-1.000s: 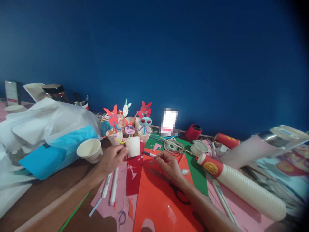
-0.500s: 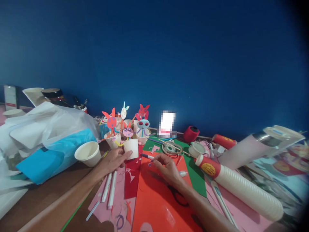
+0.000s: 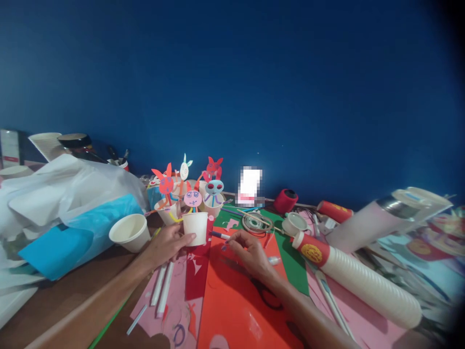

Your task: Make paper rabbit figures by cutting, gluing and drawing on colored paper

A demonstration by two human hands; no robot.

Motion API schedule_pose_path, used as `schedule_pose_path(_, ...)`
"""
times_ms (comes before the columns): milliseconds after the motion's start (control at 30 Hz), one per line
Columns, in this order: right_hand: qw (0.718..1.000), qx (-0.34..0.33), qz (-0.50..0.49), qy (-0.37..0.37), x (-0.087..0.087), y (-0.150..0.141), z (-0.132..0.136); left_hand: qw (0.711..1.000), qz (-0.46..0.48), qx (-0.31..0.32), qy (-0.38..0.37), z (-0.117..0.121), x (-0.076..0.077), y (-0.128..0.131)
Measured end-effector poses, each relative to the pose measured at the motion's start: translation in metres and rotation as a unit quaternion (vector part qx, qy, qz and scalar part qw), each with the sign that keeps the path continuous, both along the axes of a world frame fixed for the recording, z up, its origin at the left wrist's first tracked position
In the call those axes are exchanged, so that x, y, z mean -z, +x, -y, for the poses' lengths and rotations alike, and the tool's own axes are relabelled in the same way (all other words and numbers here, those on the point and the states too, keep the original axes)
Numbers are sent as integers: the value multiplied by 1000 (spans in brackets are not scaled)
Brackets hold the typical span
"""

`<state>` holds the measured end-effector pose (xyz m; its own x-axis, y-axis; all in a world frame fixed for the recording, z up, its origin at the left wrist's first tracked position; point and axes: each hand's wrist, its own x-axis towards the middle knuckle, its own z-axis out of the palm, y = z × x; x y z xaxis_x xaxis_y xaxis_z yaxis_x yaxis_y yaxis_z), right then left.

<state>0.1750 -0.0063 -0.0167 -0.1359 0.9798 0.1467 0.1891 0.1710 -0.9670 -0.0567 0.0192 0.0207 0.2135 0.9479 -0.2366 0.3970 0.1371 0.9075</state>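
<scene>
My left hand grips a white paper cup low on its side, thumb across the front. A pink paper face with red ears and drawn eyes sticks up out of that cup. In my right hand a marker pen is pinched, its dark end pointing left at the cup but apart from it. Close behind stand more cup puppets: an orange one with long ears, a light blue one with red eyes, a white one and a red one.
An orange sheet lies beneath my right hand, with dark scissors by the forearm. A spare paper cup stands left of my left wrist. At right lies a long stack of paper cups; a bright phone leans at the wall.
The cup in my left hand has come slightly nearer and stands more upright, its pink face turned more to the front. My right hand keeps the pen in almost the same place.
</scene>
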Motion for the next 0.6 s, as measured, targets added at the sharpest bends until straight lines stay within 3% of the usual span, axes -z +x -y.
schedule_pose_path(233,994,77,-82,16,-11,8,-9,974,191,112,42,14,1,16)
schedule_pose_path(367,987,112,-113,8,-11,16,-16,971,186,141,45,17,4,30)
schedule_pose_path(600,976,122,-178,14,0,26,-28,931,304,199,-27,6,4,74)
